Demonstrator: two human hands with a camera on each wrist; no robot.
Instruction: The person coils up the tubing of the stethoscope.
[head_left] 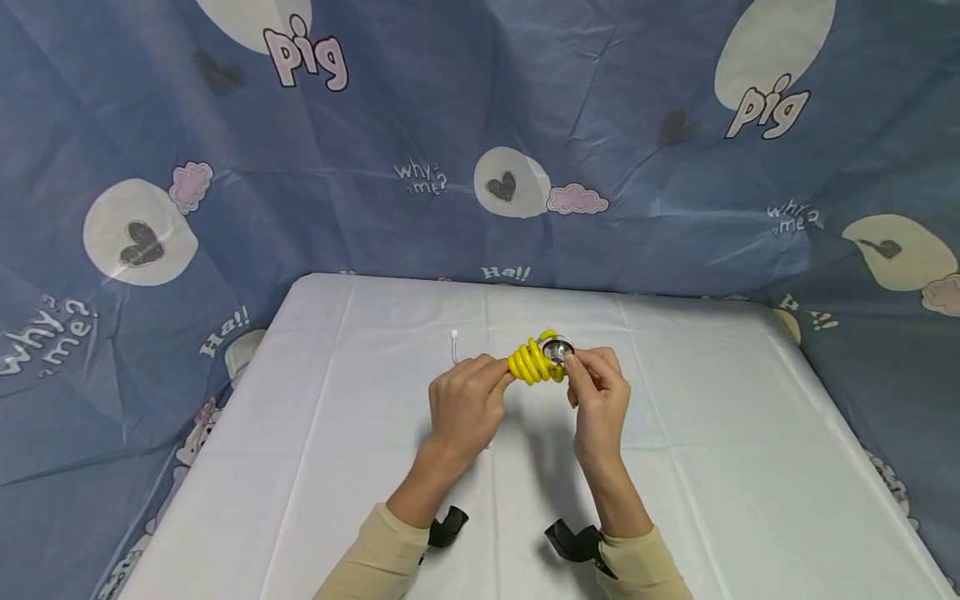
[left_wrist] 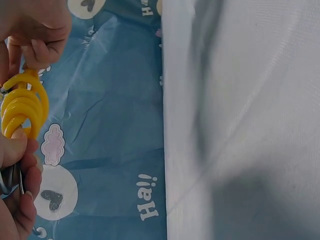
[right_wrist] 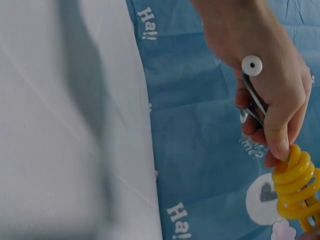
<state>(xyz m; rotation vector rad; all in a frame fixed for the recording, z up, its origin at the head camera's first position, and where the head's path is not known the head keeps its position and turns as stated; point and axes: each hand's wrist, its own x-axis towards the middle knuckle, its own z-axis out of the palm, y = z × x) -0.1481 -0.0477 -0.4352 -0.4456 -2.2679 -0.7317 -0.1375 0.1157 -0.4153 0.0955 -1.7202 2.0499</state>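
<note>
Above the white table, both hands hold a yellow spiral coil (head_left: 529,363) that tapers toward the left hand. My left hand (head_left: 467,402) grips its narrow end. Thin metal wire (right_wrist: 256,94) with a round white tip (right_wrist: 252,65) sticks out of that hand; another white tip (head_left: 453,333) shows beyond it in the head view. My right hand (head_left: 602,398) pinches a shiny silver round part (head_left: 557,349) at the coil's wide end with thumb and fingers. In the left wrist view the coil (left_wrist: 22,107) spans the two hands. Part of the wire is hidden within the left hand.
The white-covered table (head_left: 360,492) spreads out below the hands. Behind it and at its sides hangs a blue printed cloth (head_left: 420,100). Black curved pieces (head_left: 573,542) stick out at both wrists, beside the beige sleeves (head_left: 647,567).
</note>
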